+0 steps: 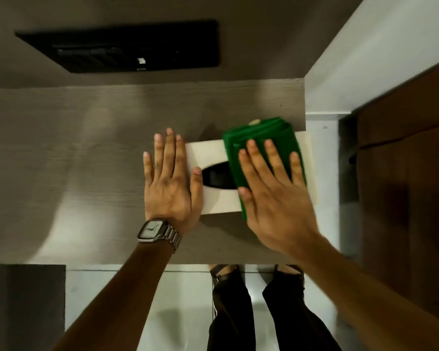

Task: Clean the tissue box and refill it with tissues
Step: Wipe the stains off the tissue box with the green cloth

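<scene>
A cream tissue box (213,153) with a dark oval slot (217,177) lies flat on the grey wooden desk (86,153), near its right end. My right hand (271,193) presses flat on a folded green cloth (261,133) that covers the right half of the box top. My left hand (171,178), fingers spread, rests flat against the box's left end, thumb on the top by the slot. No tissues show in the slot.
A black panel with switches (127,46) is set in the wall behind the desk. A white wall (365,59) and a dark wooden door (411,173) stand to the right. My legs and the tiled floor (137,300) show below the desk edge.
</scene>
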`<state>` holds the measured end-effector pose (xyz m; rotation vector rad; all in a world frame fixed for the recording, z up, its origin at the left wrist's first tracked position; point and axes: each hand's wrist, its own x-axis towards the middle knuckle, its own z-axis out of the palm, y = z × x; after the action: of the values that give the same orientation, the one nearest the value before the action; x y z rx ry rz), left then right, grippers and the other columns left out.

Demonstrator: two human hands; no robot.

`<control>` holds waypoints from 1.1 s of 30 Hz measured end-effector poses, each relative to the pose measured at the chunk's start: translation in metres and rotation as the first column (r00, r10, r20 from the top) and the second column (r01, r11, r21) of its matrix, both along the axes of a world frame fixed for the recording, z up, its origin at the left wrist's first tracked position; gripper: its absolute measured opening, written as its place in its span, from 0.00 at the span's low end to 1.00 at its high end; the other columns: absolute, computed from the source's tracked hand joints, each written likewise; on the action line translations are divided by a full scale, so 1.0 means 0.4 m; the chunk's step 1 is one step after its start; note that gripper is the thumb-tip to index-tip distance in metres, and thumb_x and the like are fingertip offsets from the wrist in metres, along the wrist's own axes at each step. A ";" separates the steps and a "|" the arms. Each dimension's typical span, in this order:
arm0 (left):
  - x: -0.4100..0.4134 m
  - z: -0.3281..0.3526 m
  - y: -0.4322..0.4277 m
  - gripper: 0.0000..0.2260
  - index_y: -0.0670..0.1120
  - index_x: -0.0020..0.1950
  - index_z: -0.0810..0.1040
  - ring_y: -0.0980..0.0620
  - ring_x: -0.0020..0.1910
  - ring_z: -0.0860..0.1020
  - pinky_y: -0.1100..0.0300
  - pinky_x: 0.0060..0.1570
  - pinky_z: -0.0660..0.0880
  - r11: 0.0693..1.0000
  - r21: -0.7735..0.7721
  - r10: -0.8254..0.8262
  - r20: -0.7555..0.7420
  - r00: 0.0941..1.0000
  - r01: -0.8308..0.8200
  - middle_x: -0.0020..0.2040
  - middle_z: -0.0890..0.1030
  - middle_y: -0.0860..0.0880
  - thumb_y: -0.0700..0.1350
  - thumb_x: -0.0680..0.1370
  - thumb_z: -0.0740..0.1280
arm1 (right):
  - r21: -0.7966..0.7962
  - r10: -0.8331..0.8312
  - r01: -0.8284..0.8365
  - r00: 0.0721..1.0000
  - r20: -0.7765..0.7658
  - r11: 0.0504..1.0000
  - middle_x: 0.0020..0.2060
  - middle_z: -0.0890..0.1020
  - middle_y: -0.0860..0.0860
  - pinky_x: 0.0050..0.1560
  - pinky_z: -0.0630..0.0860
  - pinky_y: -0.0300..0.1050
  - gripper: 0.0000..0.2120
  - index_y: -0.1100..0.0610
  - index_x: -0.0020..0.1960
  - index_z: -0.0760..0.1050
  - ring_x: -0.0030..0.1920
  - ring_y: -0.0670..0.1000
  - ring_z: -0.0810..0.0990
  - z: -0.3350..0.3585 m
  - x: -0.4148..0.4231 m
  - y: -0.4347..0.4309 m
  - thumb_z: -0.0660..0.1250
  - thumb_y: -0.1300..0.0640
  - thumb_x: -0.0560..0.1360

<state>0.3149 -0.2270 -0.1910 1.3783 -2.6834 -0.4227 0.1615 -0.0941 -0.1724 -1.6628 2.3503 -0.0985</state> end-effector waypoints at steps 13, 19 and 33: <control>-0.004 0.009 0.004 0.29 0.38 0.78 0.57 0.43 0.80 0.48 0.43 0.77 0.48 0.998 0.055 0.014 -0.089 0.996 -0.009 0.80 0.55 0.41 0.52 0.81 0.45 | -0.059 0.065 -0.064 0.998 0.017 0.996 0.82 0.51 0.53 0.79 0.42 0.64 0.30 0.54 0.82 0.49 0.82 0.57 0.46 -0.007 0.079 -0.159 0.48 0.44 0.83; 0.001 0.013 0.002 0.29 0.40 0.79 0.56 0.46 0.80 0.48 0.43 0.77 0.46 0.999 0.049 0.028 -0.062 0.998 -0.025 0.81 0.54 0.43 0.52 0.81 0.46 | -0.046 -0.267 0.267 0.964 0.010 0.963 0.82 0.54 0.51 0.74 0.48 0.73 0.28 0.50 0.82 0.50 0.81 0.59 0.48 0.000 -0.073 -0.055 0.46 0.44 0.83; -0.009 0.034 0.007 0.30 0.43 0.81 0.48 0.46 0.80 0.46 0.43 0.77 0.43 0.998 0.032 0.055 -0.048 0.997 -0.054 0.81 0.49 0.43 0.54 0.81 0.47 | -0.324 -0.463 0.842 0.514 0.722 0.431 0.75 0.70 0.56 0.76 0.63 0.47 0.21 0.62 0.77 0.63 0.76 0.51 0.66 0.077 -0.156 0.065 0.55 0.64 0.84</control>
<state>0.3114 -0.2240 -0.1775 1.4265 -2.6045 -0.4878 0.0991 -0.0681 -0.1418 -0.4760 2.4383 -1.5103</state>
